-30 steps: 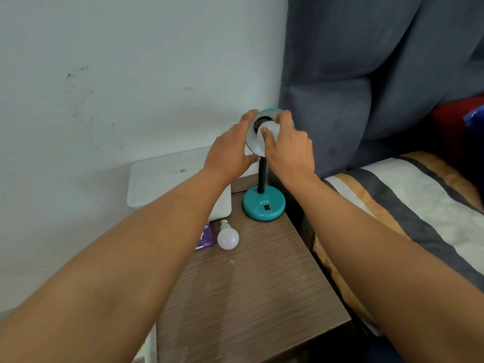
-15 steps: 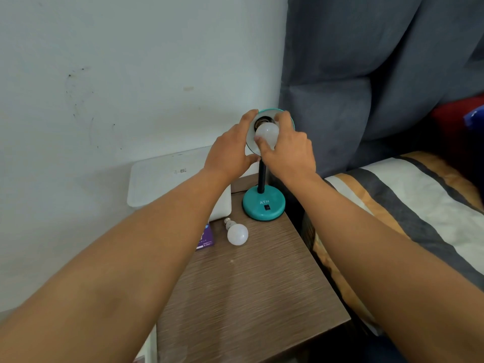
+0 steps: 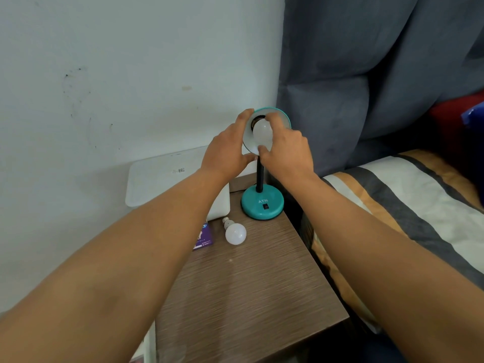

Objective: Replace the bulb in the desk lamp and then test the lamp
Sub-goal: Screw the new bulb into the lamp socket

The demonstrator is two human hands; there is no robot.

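Note:
A teal desk lamp (image 3: 262,203) stands at the back of the brown bedside table (image 3: 248,297), its shade tipped toward me. My left hand (image 3: 227,150) grips the left rim of the lamp shade (image 3: 281,115). My right hand (image 3: 286,150) is closed around a white bulb (image 3: 262,133) sitting in the shade's socket, thumb under it and fingers over it. A second white bulb (image 3: 235,232) lies loose on the table in front of the lamp base, its metal screw cap pointing toward the wall.
A white box (image 3: 162,176) leans against the wall behind my left arm. A small purple card (image 3: 203,237) lies beside the loose bulb. A bed with a striped cover (image 3: 408,203) and grey padded headboard (image 3: 366,74) borders the table on the right.
My right hand has turned on the bulb in the socket, its fingers shifting round it. The loose bulb has rolled a little to the right on the table. My left hand has stayed on the shade.

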